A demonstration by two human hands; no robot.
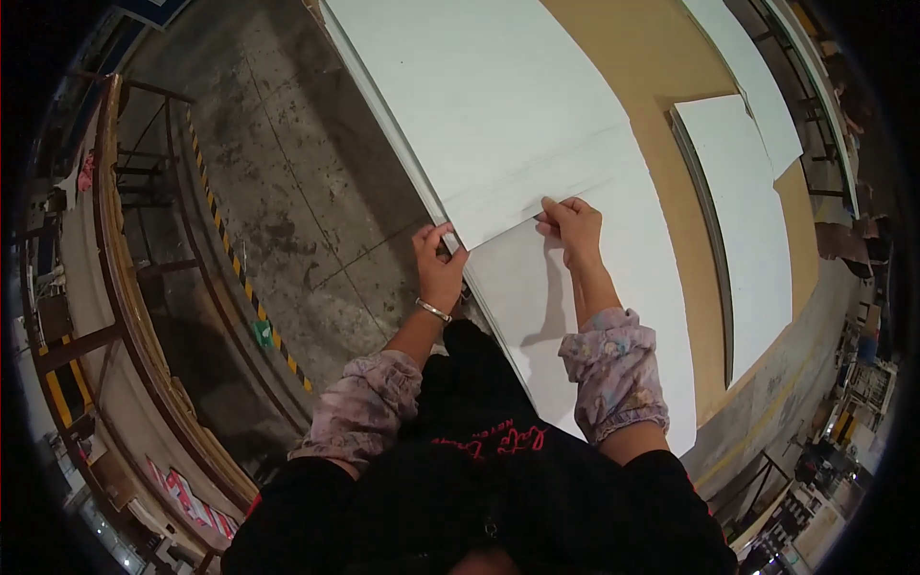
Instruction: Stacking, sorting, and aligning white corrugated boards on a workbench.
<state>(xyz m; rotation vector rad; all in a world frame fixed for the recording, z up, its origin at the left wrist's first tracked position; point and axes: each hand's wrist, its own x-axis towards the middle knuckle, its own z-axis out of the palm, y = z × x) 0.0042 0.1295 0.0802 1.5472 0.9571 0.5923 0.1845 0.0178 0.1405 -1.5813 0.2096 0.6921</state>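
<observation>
A large white sheet [479, 105] lies over another white sheet [637, 326] on a low stack in front of me. My right hand [575, 230] pinches the upper sheet's near edge between thumb and fingers, a little away from its left corner. At that corner, my left hand [440, 266] has its fingers and thumb curled round the sheet's edge. Grey smudges run across the upper sheet close to my right hand. Whether the left fingers also touch the sheets below cannot be seen.
Brown board [685, 77] extends beneath the white sheets on the right, bearing a smaller white stack [743, 220]. To the left are concrete floor [287, 144], a black-and-yellow striped strip [226, 245] and a long metal-framed rack [120, 259]. A green scrap [263, 333] lies beside the strip.
</observation>
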